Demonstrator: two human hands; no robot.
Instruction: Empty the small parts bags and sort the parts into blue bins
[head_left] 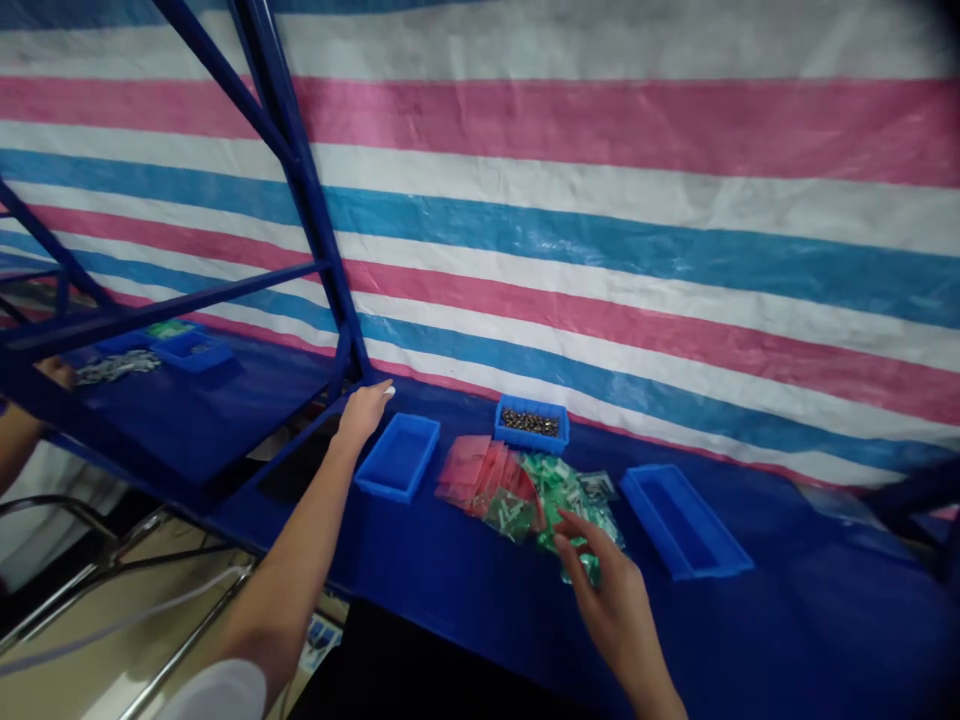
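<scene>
My left hand point(364, 412) reaches to the back of the blue table, beyond an empty blue tray point(397, 458). Its fingers are closed, and a small white thing point(390, 391) shows at the fingertips, too small to name. My right hand point(609, 580) is at the near side of a heap of green packets point(559, 485), with thumb and fingers apart and nothing seen between them. Beside that heap lie several red plastic bags point(480, 470). A clear packet point(511, 514) with pale pieces inside lies in front of them.
A small blue bin point(531, 424) of metal parts stands behind the packets. Another blue tray point(686, 522) sits at the right. A blue metal frame point(311, 200) rises at the left, with another person's hand point(56, 373) beyond it. Striped sheeting point(637, 230) hangs behind.
</scene>
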